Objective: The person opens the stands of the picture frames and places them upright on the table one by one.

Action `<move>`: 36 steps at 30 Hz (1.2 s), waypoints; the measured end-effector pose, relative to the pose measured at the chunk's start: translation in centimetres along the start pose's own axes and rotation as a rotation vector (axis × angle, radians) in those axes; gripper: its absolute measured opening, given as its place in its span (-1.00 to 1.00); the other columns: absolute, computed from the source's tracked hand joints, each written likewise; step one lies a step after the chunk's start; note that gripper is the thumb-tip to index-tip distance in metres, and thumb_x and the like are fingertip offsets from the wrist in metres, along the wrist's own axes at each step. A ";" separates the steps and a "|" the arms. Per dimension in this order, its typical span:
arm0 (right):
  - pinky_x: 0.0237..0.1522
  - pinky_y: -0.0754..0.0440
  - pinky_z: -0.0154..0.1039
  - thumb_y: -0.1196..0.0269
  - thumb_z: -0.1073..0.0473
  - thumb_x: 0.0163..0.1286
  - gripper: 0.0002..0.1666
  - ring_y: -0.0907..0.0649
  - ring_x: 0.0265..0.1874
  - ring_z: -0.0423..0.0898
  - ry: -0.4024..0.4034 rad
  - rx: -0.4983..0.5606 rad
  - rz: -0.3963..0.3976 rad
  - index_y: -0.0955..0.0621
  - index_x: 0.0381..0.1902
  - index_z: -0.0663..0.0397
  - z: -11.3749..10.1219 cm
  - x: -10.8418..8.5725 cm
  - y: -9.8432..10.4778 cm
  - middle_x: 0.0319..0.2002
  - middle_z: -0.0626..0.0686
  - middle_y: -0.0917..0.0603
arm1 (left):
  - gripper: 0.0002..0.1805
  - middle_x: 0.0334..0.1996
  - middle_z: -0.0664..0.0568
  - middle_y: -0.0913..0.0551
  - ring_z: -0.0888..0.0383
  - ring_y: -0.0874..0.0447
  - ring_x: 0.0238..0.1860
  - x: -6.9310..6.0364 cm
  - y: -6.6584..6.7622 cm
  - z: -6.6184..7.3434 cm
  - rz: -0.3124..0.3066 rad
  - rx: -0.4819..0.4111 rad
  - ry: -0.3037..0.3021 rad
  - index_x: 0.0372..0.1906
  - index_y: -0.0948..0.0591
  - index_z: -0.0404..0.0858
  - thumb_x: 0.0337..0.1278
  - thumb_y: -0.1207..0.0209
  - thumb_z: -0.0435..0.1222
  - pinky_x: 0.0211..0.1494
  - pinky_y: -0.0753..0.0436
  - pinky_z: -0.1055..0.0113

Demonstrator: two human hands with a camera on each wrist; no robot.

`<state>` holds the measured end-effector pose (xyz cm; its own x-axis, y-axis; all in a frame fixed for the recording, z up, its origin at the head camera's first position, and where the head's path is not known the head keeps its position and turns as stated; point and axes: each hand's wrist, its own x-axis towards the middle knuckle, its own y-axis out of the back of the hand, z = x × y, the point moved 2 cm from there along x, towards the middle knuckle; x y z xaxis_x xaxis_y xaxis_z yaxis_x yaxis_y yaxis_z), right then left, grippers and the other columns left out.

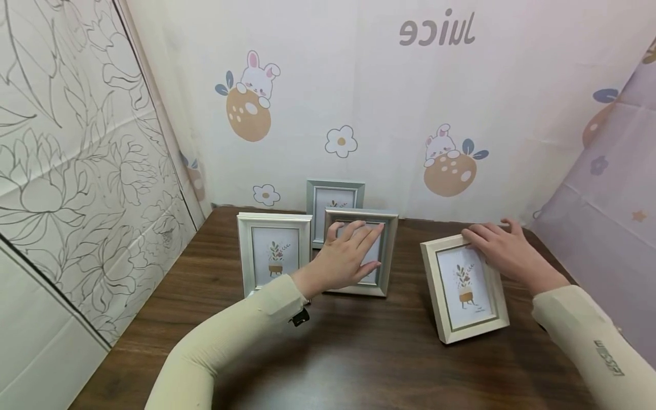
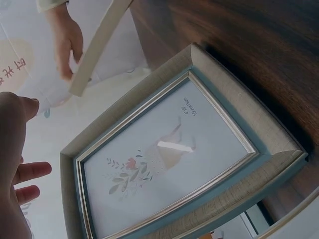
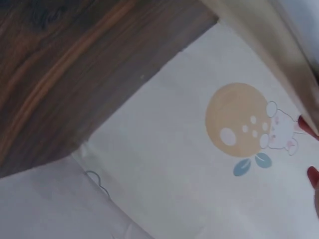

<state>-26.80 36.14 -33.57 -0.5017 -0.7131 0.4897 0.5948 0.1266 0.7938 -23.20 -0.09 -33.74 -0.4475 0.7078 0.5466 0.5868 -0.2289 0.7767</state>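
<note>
My right hand [image 1: 504, 253] grips a cream picture frame [image 1: 434, 285] at its upper right corner; the frame is tilted, with its plant print facing me. Part of that frame [image 3: 294, 59] fills the upper right of the right wrist view, fingertips at its edge. My left hand [image 1: 344, 259] is spread in front of a champagne-coloured picture frame [image 1: 386, 256], covering much of its print in the head view. The left wrist view shows the left fingers [image 2: 32, 173] apart from this champagne frame [image 2: 224, 102], with nothing held.
A white picture frame [image 1: 246, 250] stands left of the champagne one. Behind them a grey-green frame [image 1: 310, 210] is partly hidden, near the patterned back curtain [image 1: 379, 114]. All are on a dark wooden table [image 1: 359, 353]. Side sheets [image 1: 610, 199] border it.
</note>
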 end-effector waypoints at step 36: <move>0.02 -0.19 0.37 0.37 0.42 0.60 -0.46 -0.48 -0.14 0.22 0.248 -0.179 0.207 -0.42 0.32 0.24 0.5 3.1 7.5 -0.10 0.28 -0.52 | -0.18 0.24 0.06 -0.50 0.01 -0.18 0.34 0.6 1.3 -0.5 0.035 0.014 -0.021 0.50 -0.23 -0.28 0.36 -0.06 0.14 0.22 -0.13 -0.14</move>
<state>-24.22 35.26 -25.92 -0.2047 -0.8333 0.5135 0.7793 0.1788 0.6007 -23.04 -0.27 -32.28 -0.4122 0.7133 0.5668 0.6114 -0.2446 0.7526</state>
